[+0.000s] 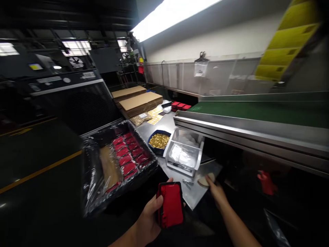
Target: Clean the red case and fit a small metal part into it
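Observation:
My left hand (150,218) is closed around a red pouch with a black edge (171,204), held upright near the bottom centre of the view. My right hand (215,189) reaches to the corner of the steel table (191,195), its fingertips on a small pale flat piece (205,180); whether the fingers grip it is hard to tell. A pair of small metal tweezers (188,183) lies just left of that hand.
A black bin lined with plastic film (89,178) holds several red pouches (128,154). Behind stand a blue bowl of gold pieces (159,140), a clear plastic box (184,152), cardboard stacks (140,101) and a green conveyor belt (257,111).

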`<move>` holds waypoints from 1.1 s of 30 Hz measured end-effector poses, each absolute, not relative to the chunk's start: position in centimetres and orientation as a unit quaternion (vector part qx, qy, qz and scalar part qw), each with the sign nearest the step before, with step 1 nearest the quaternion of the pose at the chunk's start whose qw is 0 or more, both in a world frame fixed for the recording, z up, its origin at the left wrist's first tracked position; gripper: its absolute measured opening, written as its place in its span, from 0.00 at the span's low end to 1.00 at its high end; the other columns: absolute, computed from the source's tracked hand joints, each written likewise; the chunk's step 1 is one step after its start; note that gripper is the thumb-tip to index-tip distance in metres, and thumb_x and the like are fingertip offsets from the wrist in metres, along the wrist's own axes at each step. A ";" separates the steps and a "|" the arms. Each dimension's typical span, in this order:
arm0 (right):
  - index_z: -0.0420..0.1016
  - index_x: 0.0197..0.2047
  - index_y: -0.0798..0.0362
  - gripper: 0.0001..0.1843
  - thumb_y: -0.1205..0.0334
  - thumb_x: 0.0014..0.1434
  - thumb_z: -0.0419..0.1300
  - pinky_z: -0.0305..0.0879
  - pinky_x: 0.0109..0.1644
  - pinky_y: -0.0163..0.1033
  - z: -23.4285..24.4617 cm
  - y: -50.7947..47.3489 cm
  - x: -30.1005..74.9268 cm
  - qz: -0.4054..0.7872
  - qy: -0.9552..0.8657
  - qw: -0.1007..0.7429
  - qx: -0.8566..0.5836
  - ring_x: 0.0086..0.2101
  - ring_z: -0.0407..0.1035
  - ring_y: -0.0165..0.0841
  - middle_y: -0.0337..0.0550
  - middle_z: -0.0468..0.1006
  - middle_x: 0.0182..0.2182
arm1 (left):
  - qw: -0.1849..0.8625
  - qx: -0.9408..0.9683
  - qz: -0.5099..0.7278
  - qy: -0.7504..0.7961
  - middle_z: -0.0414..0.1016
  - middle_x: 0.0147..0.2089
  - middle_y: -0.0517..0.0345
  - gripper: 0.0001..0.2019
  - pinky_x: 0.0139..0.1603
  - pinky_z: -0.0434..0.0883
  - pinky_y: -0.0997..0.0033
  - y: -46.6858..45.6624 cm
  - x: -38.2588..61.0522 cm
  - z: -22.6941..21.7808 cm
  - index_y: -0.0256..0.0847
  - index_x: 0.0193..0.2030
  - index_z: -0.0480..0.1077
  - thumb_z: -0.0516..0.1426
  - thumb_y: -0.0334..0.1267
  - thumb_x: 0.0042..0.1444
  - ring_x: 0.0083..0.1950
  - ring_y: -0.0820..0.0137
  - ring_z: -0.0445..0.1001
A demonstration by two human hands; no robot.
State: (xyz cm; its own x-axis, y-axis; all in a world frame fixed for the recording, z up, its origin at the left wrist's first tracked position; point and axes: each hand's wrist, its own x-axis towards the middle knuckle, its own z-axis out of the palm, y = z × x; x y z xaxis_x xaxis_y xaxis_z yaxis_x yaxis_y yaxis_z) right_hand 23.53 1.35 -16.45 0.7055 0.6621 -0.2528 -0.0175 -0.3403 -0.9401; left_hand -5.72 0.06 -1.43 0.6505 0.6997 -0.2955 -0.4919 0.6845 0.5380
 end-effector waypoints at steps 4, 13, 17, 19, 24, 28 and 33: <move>0.75 0.40 0.61 0.34 0.37 0.45 0.66 0.65 0.19 0.38 -16.6 -2.7 23.8 0.396 -0.100 0.487 -0.772 0.25 0.73 0.38 0.54 0.79 0.33 | 0.882 0.213 0.355 0.224 0.68 0.62 0.33 0.50 0.51 0.73 0.52 0.6 -6.9 -1.2 0.42 0.74 0.37 0.63 0.47 0.53 0.58 0.42 0.72; 0.75 0.38 0.52 0.15 0.53 0.52 0.68 0.74 0.37 0.29 -2.1 -7.5 15.7 0.342 -0.436 0.534 -0.639 0.37 0.75 0.34 0.45 0.79 0.36 | 0.883 0.161 0.355 0.260 0.73 0.58 0.43 0.43 0.53 0.72 0.58 0.2 -4.9 -2.1 0.45 0.69 0.56 0.63 0.60 0.51 0.52 0.57 0.75; 0.73 0.41 0.48 0.08 0.60 0.57 0.64 0.74 0.34 0.28 1.2 -7.7 12.6 0.334 -0.516 0.541 -0.574 0.32 0.75 0.29 0.39 0.78 0.33 | 0.874 0.164 0.363 0.278 0.77 0.49 0.43 0.41 0.46 0.73 0.64 -0.4 -4.0 -2.3 0.42 0.67 0.60 0.59 0.63 0.53 0.45 0.60 0.77; 0.73 0.46 0.47 0.13 0.63 0.57 0.64 0.75 0.35 0.29 1.1 -7.6 11.8 0.333 -0.553 0.536 -0.544 0.33 0.76 0.29 0.40 0.78 0.36 | 0.869 0.164 0.368 0.288 0.78 0.46 0.44 0.39 0.41 0.73 0.67 -0.7 -3.8 -2.2 0.42 0.66 0.62 0.60 0.62 0.53 0.41 0.62 0.77; 0.74 0.47 0.46 0.16 0.71 0.57 0.63 0.76 0.39 0.32 0.1 -6.9 11.4 0.295 -0.609 0.539 -0.502 0.37 0.74 0.29 0.41 0.76 0.37 | 0.871 0.141 0.369 0.294 0.78 0.40 0.47 0.40 0.33 0.72 0.72 -1.6 -3.2 -1.3 0.41 0.64 0.64 0.63 0.62 0.50 0.34 0.66 0.75; 0.74 0.48 0.47 0.17 0.71 0.56 0.63 0.75 0.37 0.33 0.3 -6.5 12.0 0.271 -0.638 0.524 -0.495 0.36 0.74 0.29 0.42 0.76 0.37 | 0.871 0.124 0.353 0.317 0.78 0.44 0.44 0.41 0.35 0.73 0.69 -1.8 -3.0 -0.8 0.39 0.64 0.65 0.63 0.62 0.49 0.35 0.64 0.76; 0.75 0.46 0.48 0.14 0.71 0.57 0.62 0.74 0.38 0.33 0.7 -6.3 12.4 0.253 -0.647 0.518 -0.500 0.35 0.73 0.28 0.40 0.77 0.36 | 0.869 0.126 0.345 0.333 0.78 0.44 0.43 0.39 0.33 0.72 0.69 -1.7 -2.8 -0.7 0.38 0.63 0.66 0.62 0.62 0.50 0.35 0.63 0.77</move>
State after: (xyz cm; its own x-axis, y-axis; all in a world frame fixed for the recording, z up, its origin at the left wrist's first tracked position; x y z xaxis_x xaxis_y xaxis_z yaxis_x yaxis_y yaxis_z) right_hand 12.45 -6.32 0.75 0.0357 0.9080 0.4174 0.3842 0.3731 -0.8445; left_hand -2.79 -1.68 -0.72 0.5412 0.6824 -0.4913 -0.5150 0.7309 0.4479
